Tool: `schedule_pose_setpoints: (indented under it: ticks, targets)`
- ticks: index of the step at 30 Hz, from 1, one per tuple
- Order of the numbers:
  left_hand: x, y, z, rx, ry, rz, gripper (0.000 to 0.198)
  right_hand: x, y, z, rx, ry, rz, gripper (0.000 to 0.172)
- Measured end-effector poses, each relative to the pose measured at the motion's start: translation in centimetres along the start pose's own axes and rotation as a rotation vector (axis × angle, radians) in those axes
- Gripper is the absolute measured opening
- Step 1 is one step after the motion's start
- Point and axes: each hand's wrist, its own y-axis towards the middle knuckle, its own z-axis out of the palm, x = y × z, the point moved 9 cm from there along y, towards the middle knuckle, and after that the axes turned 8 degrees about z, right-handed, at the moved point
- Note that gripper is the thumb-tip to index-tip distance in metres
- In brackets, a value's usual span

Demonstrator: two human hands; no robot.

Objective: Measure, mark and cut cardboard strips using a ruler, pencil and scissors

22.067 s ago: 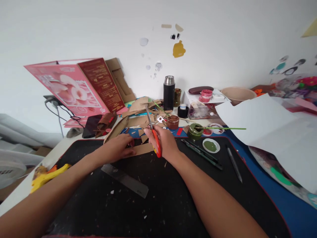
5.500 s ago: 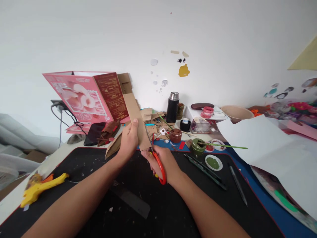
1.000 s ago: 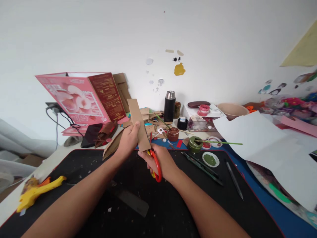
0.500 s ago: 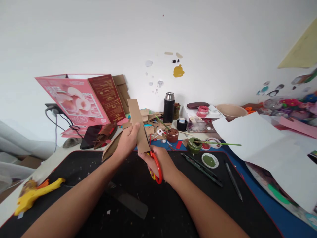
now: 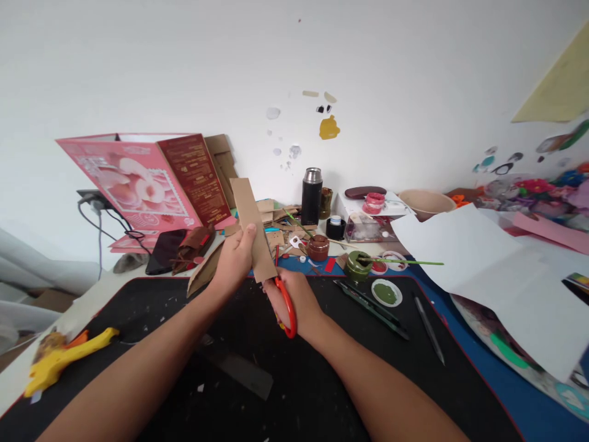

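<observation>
My left hand pinches a long brown cardboard strip and holds it upright above the black mat. My right hand grips red-handled scissors, whose blades run up along the strip's right edge near its lower end. A second, larger cardboard piece hangs below my left hand. Both hands are closed and close together over the far middle of the mat.
A grey metal ruler lies on the mat near me. A yellow glue gun lies at the left. Paint jars, a green dish, a craft knife, a pen, white paper, a black flask and pink boxes crowd the back.
The view has shifted slightly left and down. My hands, the strip and the scissors keep nearly the same pose, with the blades a little further along the strip's edge.
</observation>
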Motion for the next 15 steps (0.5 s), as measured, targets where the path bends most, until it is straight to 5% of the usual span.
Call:
schedule_pose_setpoints:
  ticks: [15]
  targets:
    - [0.14, 0.08, 0.01, 0.012, 0.018, -0.019, 0.068, -0.85, 0.22, 0.34, 0.0, 0.115, 0.052, 0.024]
